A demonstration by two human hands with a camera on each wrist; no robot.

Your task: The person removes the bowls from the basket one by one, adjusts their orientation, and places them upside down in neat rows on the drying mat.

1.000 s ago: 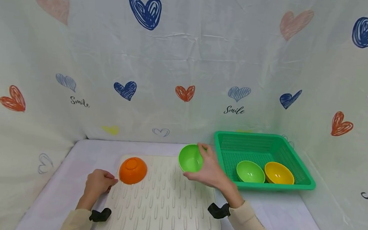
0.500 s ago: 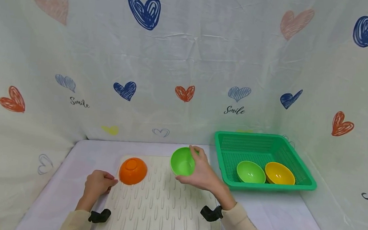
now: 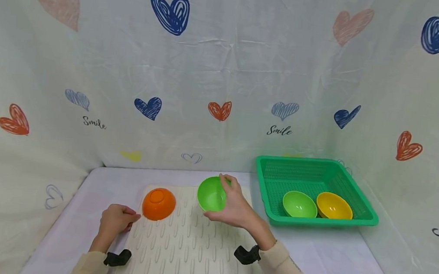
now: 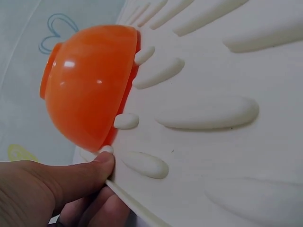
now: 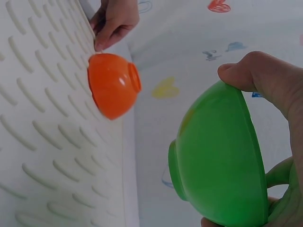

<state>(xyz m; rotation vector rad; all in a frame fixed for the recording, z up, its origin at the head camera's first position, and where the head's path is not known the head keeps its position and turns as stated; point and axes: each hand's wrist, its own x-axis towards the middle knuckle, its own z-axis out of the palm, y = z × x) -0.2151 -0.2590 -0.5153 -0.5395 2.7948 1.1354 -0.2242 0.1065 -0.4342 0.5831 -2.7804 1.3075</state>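
My right hand point(image 3: 233, 204) grips a green bowl point(image 3: 210, 194) by its rim, above the far part of a white ridged drying board point(image 3: 190, 247). In the right wrist view the green bowl point(image 5: 218, 161) shows its outer side and foot ring, with thumb and fingers at opposite sides of the rim. An orange bowl point(image 3: 159, 203) rests upside down at the board's far left corner. With thumb and curled fingers my left hand point(image 3: 115, 223) pinches the board's left edge. The left wrist view puts the thumb tip right beside the orange bowl's point(image 4: 90, 85) rim.
A green basket point(image 3: 295, 161) stands at the back right of the table. Inside it lie another green bowl point(image 3: 299, 205) and a yellow bowl point(image 3: 334, 206). A white curtain point(image 3: 194, 65) printed with hearts encloses the table at the back and sides.
My right hand has carried the green bowl leftward and slightly down over the board, away from the basket. The left hand keeps its place at the board's edge.
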